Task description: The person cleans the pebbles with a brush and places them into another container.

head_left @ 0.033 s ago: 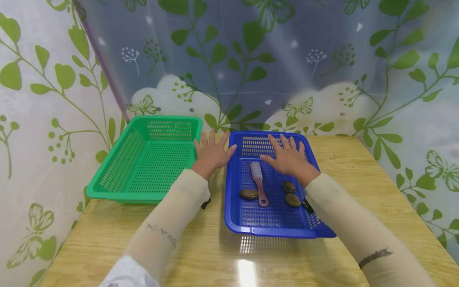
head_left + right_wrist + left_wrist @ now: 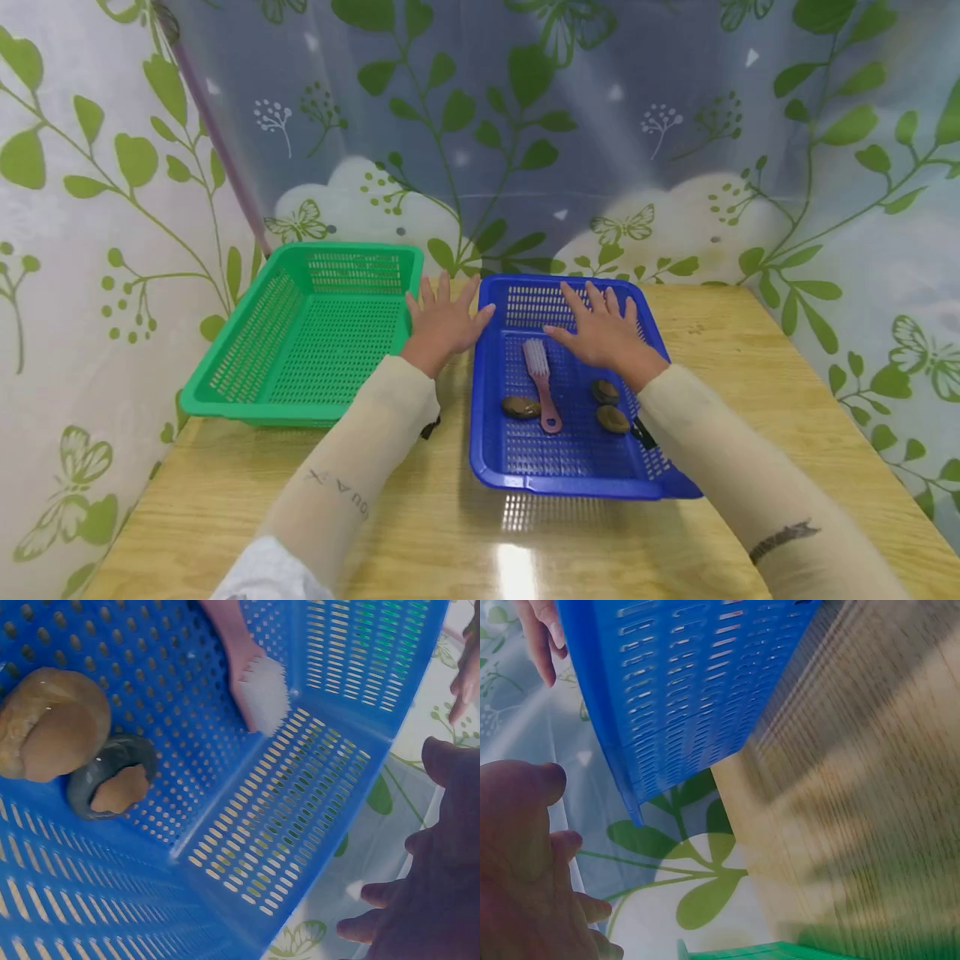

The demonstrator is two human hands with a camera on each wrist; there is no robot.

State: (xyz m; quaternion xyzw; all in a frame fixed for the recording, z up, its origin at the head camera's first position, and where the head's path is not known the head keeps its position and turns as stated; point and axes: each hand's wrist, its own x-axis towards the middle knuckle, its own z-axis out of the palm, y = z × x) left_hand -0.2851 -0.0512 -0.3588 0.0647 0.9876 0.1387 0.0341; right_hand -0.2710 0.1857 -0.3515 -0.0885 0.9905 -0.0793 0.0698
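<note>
My left hand [image 2: 442, 323] is spread flat in the air between the two baskets, holding nothing. The right hand [image 2: 602, 331], also empty with fingers spread, hovers over the far right part of the blue basket [image 2: 577, 485]. Inside that basket lies a brush [image 2: 542, 379] with a pink handle and white bristles. A brown shellfish, perhaps an abalone [image 2: 521, 407], rests left of the handle. Two more sit at the right: a tan one [image 2: 613, 419] and a dark-shelled one [image 2: 604, 391] with tan flesh, side by side in the right wrist view.
A green basket [image 2: 258, 410] with slotted walls stands left of the blue one, near my left forearm. Both are on a wooden table [image 2: 420, 533]. A leaf-patterned curtain [image 2: 487, 100] hangs behind and along both sides.
</note>
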